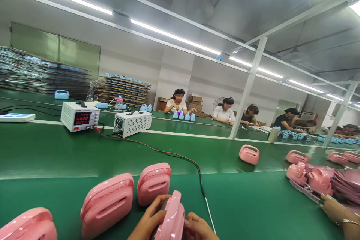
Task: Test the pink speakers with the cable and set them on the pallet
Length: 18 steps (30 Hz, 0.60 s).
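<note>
My left hand (150,217) is wrapped round a pink portable speaker (172,215) with a carry handle, at the bottom middle of the head view. The speaker is tilted, its handle towards me and a dark face on its left side. Close against its right side is my right hand (198,227), fingers curled and pinched together. Whatever those fingertips hold, if anything, is hidden. Left of my hands stand more pink speakers, one just behind (154,184), a larger-looking one (108,206) and one cut off at the corner (29,227).
A red and black cable with a white tip (207,208) lies right of my hands. Behind stand a power supply (80,116) and a white box (133,123). Another person's hand (334,210) reaches towards pink parts (320,182) at right. Co-workers sit across the green table (197,135).
</note>
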Tool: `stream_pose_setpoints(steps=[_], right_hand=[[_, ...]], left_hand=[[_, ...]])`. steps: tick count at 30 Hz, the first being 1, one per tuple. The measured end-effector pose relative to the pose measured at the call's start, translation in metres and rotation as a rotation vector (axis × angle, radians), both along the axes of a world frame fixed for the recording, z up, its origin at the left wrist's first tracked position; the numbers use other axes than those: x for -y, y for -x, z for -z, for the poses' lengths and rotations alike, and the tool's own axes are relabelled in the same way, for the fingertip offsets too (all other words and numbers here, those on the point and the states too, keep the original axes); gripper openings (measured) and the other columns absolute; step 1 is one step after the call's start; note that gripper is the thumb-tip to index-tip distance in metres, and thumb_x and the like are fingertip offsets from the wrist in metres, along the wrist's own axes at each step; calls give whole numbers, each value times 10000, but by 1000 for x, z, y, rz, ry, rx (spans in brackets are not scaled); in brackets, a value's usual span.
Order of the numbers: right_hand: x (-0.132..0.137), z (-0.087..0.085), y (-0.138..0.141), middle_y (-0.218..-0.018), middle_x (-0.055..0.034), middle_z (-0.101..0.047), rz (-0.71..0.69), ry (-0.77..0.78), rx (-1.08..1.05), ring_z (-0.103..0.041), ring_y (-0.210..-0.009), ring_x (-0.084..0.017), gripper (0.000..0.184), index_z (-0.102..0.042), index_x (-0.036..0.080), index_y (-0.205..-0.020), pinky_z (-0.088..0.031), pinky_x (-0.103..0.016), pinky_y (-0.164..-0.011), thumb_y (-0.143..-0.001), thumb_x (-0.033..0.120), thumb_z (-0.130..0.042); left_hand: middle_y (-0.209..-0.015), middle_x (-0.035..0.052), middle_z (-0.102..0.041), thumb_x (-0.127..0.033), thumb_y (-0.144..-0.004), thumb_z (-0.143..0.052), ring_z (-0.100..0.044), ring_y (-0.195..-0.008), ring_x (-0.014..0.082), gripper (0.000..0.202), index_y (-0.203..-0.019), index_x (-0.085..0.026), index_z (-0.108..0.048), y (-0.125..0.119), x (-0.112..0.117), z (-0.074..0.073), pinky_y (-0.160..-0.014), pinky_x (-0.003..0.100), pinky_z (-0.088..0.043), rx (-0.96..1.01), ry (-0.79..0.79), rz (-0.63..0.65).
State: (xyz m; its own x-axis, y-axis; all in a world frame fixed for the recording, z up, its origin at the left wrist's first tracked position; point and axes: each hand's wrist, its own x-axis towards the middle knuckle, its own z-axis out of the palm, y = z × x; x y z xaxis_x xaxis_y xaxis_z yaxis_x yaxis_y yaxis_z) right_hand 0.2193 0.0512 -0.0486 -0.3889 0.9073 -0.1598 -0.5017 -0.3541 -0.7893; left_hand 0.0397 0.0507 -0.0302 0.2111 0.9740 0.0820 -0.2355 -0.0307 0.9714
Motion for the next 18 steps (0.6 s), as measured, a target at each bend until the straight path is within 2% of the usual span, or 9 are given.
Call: stream_pose_setpoints(steps=[4,7,10,12,15,18], right_hand=[[12,-19,6,-411,98,-445,3,55,77,-387,-333,-47,585,-364,196,-580,-270,-170,-367,-365,426,-857],[14,-27,9,-422,96,-462,24,80,119,-393,-331,-38,608,-335,196,-581,-265,-157,-366,-331,407,-848],[8,-20,11,-422,93,-476,104,109,145,-401,-320,-46,608,-370,199,-632,-244,-152,-356,-302,396,-842],[3,-12,11,-417,105,-465,132,110,133,-419,-318,-59,610,-395,202,-676,-258,-158,-358,-307,381,-846],[-3,-4,6,-477,101,-509,96,65,60,-487,-361,-71,574,-431,191,-730,-311,-164,-395,-378,340,-860],[-4,-2,0,-626,55,-621,91,43,-8,-548,-433,-68,572,-474,176,-789,-366,-169,-456,-401,287,-879]], left_hand=[[-818,26,-674,-318,-563,-614,-566,-811,246,356,-889,-186,-671,-3,-17,11,-788,326,-436,-30,36,-52],[-834,49,-684,-387,-507,-668,-574,-834,284,370,-815,-184,-694,-1,-27,16,-792,345,-448,-25,37,-81],[-912,56,-688,-422,-494,-676,-562,-965,315,391,-812,-197,-702,3,-26,18,-847,342,-444,-7,15,-105],[-941,55,-690,-407,-513,-663,-547,-1021,321,381,-829,-199,-706,6,-22,19,-885,348,-431,6,-26,-171],[-925,55,-694,-373,-559,-632,-563,-998,320,336,-834,-192,-702,7,-17,21,-902,366,-422,25,-100,-254],[-966,65,-688,-365,-591,-620,-571,-1000,321,318,-846,-187,-688,6,-12,21,-913,375,-419,12,-103,-228]])
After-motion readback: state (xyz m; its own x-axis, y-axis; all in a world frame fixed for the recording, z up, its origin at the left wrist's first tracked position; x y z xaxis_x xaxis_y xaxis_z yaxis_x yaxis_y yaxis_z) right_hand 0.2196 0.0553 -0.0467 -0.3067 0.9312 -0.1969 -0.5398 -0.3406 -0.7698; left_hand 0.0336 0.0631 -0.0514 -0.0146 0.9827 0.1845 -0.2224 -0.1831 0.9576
